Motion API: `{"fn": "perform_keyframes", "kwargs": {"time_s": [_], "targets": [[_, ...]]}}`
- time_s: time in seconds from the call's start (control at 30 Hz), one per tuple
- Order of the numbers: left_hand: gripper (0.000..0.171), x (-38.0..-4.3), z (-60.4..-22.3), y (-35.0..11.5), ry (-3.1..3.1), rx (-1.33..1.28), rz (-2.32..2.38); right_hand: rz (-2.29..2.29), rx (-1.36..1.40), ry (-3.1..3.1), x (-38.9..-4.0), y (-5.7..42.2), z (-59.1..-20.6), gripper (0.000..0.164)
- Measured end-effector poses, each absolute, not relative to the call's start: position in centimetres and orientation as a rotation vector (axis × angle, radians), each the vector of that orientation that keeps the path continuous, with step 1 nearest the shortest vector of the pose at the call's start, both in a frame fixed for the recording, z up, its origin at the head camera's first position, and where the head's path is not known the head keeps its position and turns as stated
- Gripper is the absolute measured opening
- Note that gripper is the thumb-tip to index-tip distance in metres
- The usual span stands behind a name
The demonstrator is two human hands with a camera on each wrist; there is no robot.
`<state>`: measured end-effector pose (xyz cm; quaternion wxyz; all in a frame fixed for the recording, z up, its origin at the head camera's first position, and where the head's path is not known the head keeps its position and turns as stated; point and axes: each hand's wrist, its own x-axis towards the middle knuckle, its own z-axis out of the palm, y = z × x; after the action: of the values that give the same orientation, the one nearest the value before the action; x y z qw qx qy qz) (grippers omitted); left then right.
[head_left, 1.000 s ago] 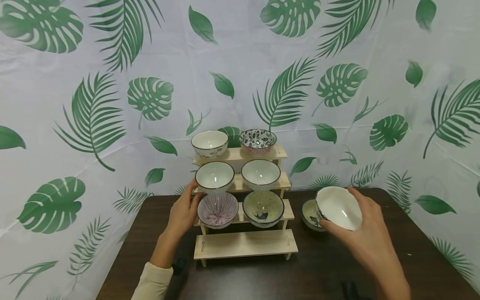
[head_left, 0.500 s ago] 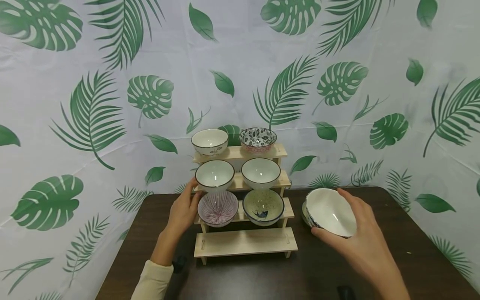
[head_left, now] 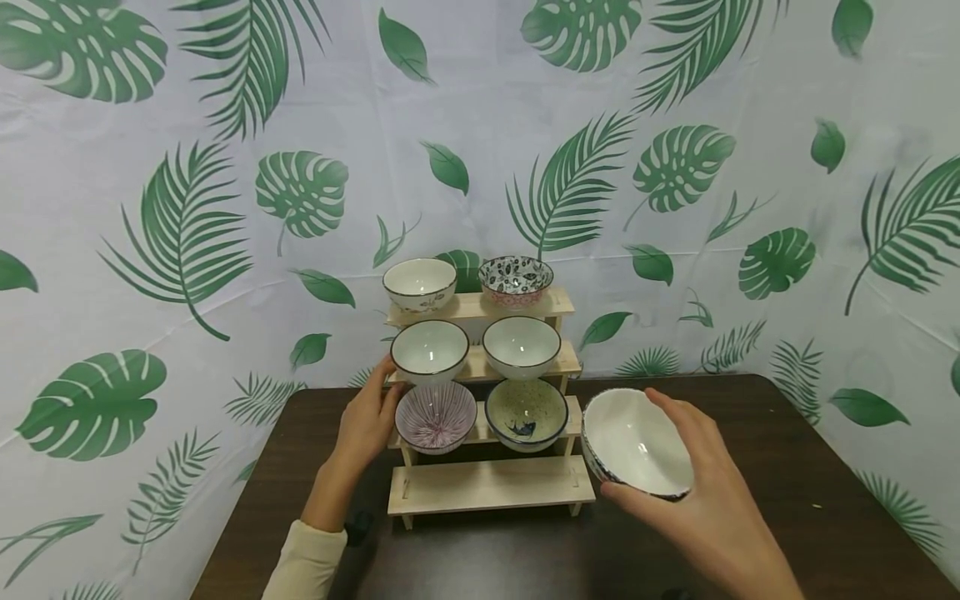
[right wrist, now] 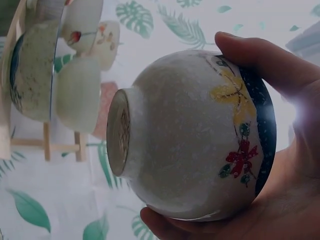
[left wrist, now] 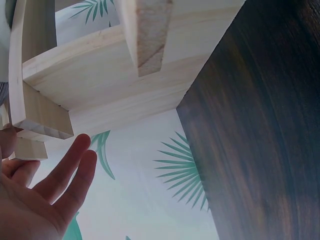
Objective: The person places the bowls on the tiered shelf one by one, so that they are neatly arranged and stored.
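Note:
My right hand [head_left: 708, 508] grips a white bowl [head_left: 637, 442] by its rim, thumb and fingers on opposite sides. The bowl is tilted in the air just right of a stepped wooden display rack [head_left: 491, 487]. In the right wrist view, the bowl's outside [right wrist: 185, 135] shows yellow and red flowers, a dark blue rim band and a foot ring. My left hand [head_left: 367, 421] holds the rack's left side, with thumb and index finger about a shelf end [left wrist: 30, 149]. Two other fingers [left wrist: 75, 185] extend past the wood in the left wrist view.
On the rack's upper tiers stand a floral white bowl [head_left: 420, 285], a black-patterned bowl [head_left: 516, 279], two plain white-inside bowls [head_left: 429, 350], a purple-striped bowl [head_left: 437, 419] and a green bowl [head_left: 527, 412]. The dark table [head_left: 780, 467] meets a leaf-print cloth [head_left: 480, 125] behind.
My right hand has carried the white bowl leftward and slightly down, toward the rack. It now hides the green bowl seen earlier on the table. My left hand stays put.

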<state>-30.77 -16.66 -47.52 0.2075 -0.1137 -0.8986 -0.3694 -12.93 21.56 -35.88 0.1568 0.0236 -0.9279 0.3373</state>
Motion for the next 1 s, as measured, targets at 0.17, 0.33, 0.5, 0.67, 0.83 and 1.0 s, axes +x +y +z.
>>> {"fn": "perform_keyframes", "kwargs": {"time_s": [0.17,0.33,0.5,0.67,0.83,1.0], "targets": [[0.052,-30.7,-47.5,-16.6,-2.513,-0.309,-1.029,0.981,0.129,-2.644,-12.9,20.9,-36.0,0.104],[0.052,-30.8,-47.6,-16.7,-2.527,-0.304,-1.040,1.010,0.205,-2.616,-12.8,19.9,-36.4,0.101],[0.052,-31.0,-47.7,-16.7,-2.530,-0.305,-1.042,1.063,0.268,-2.602,-12.7,18.9,-36.7,0.098],[0.051,-31.0,-47.7,-16.7,-2.529,-0.309,-1.042,1.069,0.289,-2.614,-12.6,18.0,-37.0,0.098],[0.052,-30.9,-47.7,-16.8,-2.526,-0.317,-1.044,1.054,0.345,-2.627,-12.6,17.1,-37.3,0.098],[0.052,-30.8,-47.7,-16.8,-2.528,-0.308,-1.044,1.077,0.370,-2.672,-12.7,16.3,-37.6,0.096]]}}
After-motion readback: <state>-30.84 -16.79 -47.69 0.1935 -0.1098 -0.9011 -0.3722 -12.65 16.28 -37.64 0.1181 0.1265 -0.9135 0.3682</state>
